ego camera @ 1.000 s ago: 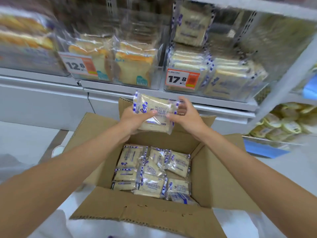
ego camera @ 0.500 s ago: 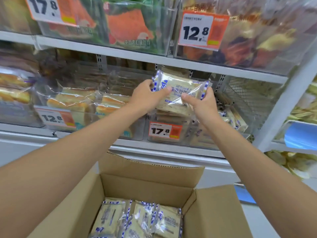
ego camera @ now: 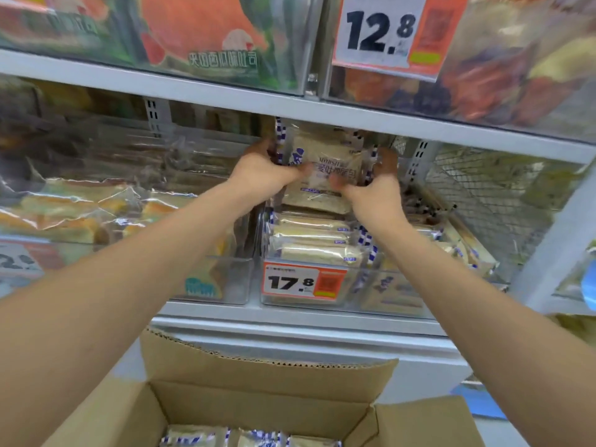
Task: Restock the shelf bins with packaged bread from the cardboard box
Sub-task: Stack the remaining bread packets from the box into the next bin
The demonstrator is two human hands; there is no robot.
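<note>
a pack of bread [ego camera: 322, 175] held upright over a clear shelf bin [ego camera: 306, 303], gripped at both sides.
the left hand [ego camera: 261, 171] and right hand [ego camera: 375, 185] each pinch a side edge of the pack, thumbs on its printed face and fingers curled behind, likely to keep the soft wrapper flat and steer it through the tight gap under the upper shelf [ego camera: 193, 91]. it sits above the stack of like packs [ego camera: 312, 240] lying in the bin behind the 17.8 price tag [ego camera: 303, 282]. the cardboard box [ego camera: 267, 391] stands open just below, in easy reach, more packs [ego camera: 193, 438] showing inside.
</note>
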